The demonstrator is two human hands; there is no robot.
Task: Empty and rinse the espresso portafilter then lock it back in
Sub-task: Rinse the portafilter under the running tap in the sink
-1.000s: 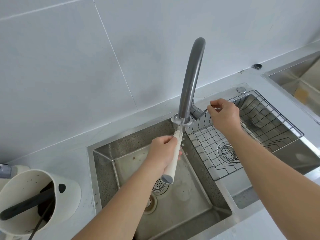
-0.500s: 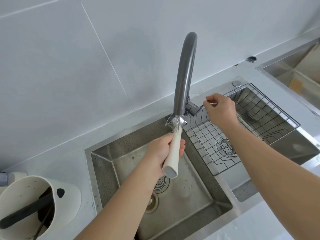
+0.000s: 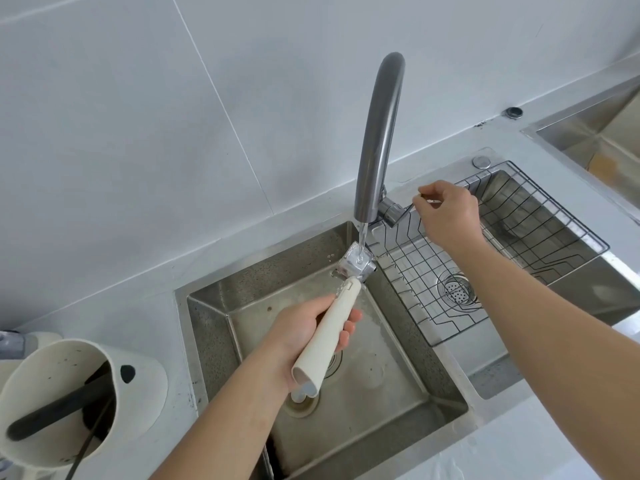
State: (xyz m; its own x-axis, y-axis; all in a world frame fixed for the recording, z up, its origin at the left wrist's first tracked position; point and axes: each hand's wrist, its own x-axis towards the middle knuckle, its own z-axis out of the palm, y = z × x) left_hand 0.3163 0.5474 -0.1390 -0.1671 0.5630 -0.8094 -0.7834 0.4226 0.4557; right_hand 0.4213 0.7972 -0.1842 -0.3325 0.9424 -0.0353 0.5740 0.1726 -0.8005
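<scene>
My left hand (image 3: 304, 329) grips the cream handle of the portafilter (image 3: 327, 336) over the left sink basin (image 3: 381, 393). Its metal head (image 3: 355, 263) points up and away, right under the spout of the grey tap (image 3: 377, 140). A stream of water runs from the spout onto the metal head and splashes off it. My right hand (image 3: 448, 216) is closed on the thin tap lever (image 3: 408, 211) just right of the tap's base.
A wire rack (image 3: 512, 258) sits in the right basin over a round drain strainer (image 3: 457, 292). A cream knock box (image 3: 69, 403) with a dark bar stands on the counter at lower left. Another steel basin (image 3: 595, 133) lies at the far right.
Water now flows from the tap onto the portafilter head. The portafilter has dropped a little below the spout. My right hand stays on the lever.
</scene>
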